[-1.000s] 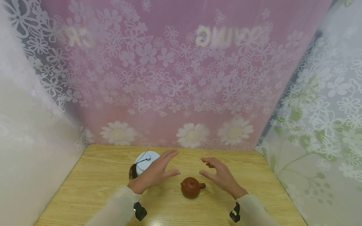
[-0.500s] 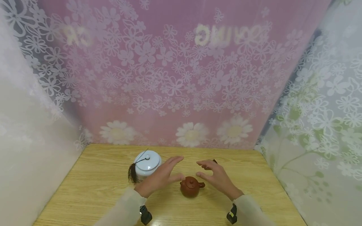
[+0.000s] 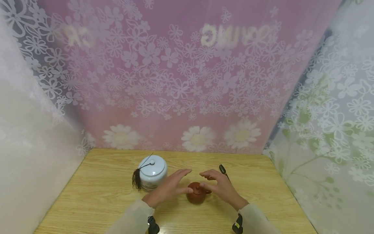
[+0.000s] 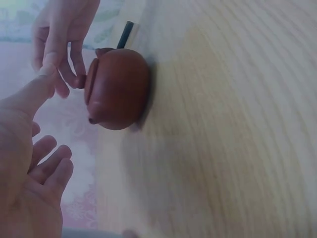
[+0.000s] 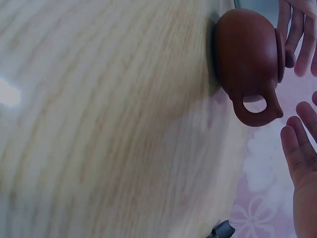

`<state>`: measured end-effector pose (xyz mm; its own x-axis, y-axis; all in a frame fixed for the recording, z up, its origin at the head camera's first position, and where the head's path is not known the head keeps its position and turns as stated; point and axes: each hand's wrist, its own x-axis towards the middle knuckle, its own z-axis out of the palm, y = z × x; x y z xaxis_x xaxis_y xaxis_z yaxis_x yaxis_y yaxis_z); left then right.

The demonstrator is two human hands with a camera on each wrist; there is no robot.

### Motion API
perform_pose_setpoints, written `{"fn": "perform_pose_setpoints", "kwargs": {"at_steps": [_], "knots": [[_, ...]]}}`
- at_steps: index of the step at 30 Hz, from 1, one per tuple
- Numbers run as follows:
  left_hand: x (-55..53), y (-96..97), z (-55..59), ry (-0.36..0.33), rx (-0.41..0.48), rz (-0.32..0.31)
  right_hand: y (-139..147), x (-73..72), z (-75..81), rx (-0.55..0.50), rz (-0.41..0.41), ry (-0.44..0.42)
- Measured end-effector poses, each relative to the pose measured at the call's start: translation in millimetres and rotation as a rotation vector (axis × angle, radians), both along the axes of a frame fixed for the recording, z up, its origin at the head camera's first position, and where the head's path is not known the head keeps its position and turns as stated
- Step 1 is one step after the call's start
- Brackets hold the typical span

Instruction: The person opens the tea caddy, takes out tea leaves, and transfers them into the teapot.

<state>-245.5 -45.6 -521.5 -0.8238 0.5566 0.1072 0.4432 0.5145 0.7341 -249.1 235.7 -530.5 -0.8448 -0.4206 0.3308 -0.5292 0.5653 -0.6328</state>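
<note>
A small reddish-brown clay teapot (image 3: pixel 196 196) with its lid on stands upright on the wooden table. In the head view my left hand (image 3: pixel 168 188) hovers on its left and my right hand (image 3: pixel 220 187) on its right, fingers extended and the palms facing each other. Both thumbs appear over the lid from above. From the left wrist, the teapot (image 4: pixel 121 89) shows its spout, and bare space separates it from my left fingers (image 4: pixel 52 168). The right wrist view has the looped handle (image 5: pixel 257 111) toward my right hand (image 5: pixel 302 163), which does not touch it.
A white lidded porcelain jar (image 3: pixel 153 174) with a dark tassel (image 3: pixel 136 179) stands left of my left hand. Beyond my right hand lies a thin dark tool (image 3: pixel 223 169), partly hidden. Flower-patterned curtains (image 3: pixel 187 97) enclose the wooden table (image 3: pixel 96 188).
Both hands have moved inward and closer together, over the teapot. The porcelain jar and the dark tool have come more into view. The teapot stays in place.
</note>
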Motion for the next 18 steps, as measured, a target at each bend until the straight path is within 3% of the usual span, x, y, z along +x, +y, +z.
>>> {"fn": "perform_pose_setpoints", "kwargs": {"at_steps": [6, 18], "knots": [[-0.1, 0.9, -10.6, -0.015, -0.033, -0.016, -1.6, 3.2, -4.4, -0.026, 0.017, -0.063], [2.0, 2.2, -31.2, -0.052, -0.025, -0.03, -8.0, 7.9, -11.8, -0.009, 0.049, -0.06]]}}
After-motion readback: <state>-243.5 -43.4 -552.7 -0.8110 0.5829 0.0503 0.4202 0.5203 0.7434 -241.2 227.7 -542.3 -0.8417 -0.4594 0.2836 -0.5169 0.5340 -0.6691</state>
